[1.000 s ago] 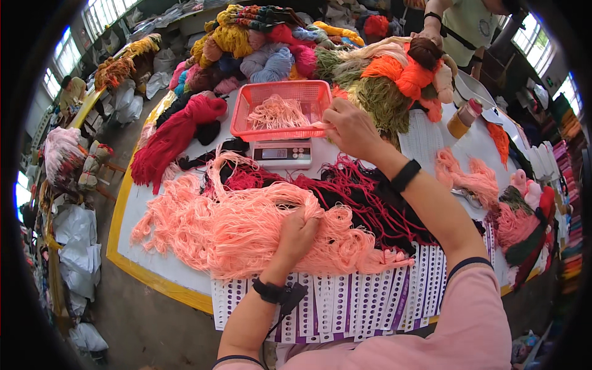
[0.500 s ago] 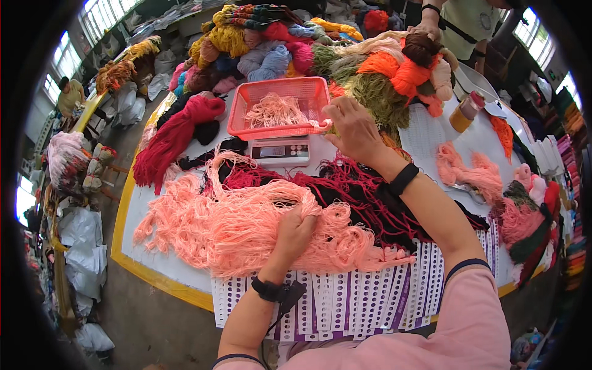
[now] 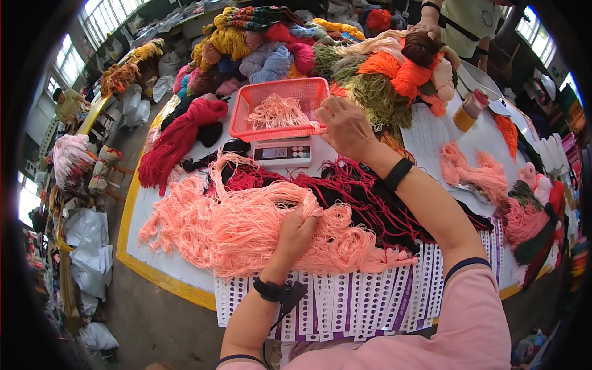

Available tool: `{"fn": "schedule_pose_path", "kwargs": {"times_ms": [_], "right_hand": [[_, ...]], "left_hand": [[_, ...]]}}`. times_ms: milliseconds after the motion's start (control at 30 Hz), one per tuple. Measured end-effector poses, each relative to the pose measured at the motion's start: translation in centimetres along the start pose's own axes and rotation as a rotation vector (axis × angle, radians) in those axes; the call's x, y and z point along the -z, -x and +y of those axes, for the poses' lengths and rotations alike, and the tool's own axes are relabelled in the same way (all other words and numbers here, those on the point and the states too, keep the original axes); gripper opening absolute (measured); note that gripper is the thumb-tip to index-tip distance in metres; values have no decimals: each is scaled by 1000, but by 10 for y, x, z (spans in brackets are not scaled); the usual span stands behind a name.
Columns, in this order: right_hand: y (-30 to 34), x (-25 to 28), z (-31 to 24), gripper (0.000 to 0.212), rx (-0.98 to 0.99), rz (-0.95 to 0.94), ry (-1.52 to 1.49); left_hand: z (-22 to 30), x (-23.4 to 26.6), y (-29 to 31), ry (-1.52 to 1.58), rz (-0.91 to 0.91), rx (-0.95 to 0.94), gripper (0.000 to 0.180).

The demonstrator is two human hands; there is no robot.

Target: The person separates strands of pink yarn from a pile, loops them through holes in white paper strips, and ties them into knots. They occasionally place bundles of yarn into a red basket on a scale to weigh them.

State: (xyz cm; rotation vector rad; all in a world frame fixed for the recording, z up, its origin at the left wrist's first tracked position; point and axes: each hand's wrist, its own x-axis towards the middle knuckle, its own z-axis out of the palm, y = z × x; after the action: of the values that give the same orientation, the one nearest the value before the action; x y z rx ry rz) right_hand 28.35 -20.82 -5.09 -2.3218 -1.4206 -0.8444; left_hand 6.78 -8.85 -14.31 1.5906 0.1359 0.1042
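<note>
My left hand (image 3: pixel 298 235) is closed round the gathered end of a big loose bundle of peach yarn (image 3: pixel 246 228) spread across the table. Over the right front corner of a red plastic basket (image 3: pixel 280 130), my right hand (image 3: pixel 346 128) has its fingers pinched together. Pale pink strands at that corner lead up to those fingertips, which partly hide them. Inside the basket lies a small heap of peach yarn (image 3: pixel 276 113). Beneath the basket is a white digital scale (image 3: pixel 282 161), its display facing me.
Black and crimson yarn (image 3: pixel 361 197) lies under my right forearm. Shade cards (image 3: pixel 345 302) with rows of holes line the near edge. Coloured skeins (image 3: pixel 268 61) pile up behind the basket. At the far right, a person's hand (image 3: pixel 427 28) touches a dark brown skein (image 3: pixel 422 48).
My right hand has shifted slightly left at the basket's corner. Digits now show more plainly on the scale's display. My left hand keeps its grip on the peach yarn.
</note>
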Motion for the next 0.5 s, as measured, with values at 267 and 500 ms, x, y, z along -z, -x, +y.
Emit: {"fn": "schedule_pose_path", "kwargs": {"times_ms": [267,500], "right_hand": [[-3,-12,4,28,21,41,53],[4,44,16,16,-436,34,-507]], "left_hand": [[4,-1,0,21,7,8,28],[46,3,7,202,-90,291,20]]}}
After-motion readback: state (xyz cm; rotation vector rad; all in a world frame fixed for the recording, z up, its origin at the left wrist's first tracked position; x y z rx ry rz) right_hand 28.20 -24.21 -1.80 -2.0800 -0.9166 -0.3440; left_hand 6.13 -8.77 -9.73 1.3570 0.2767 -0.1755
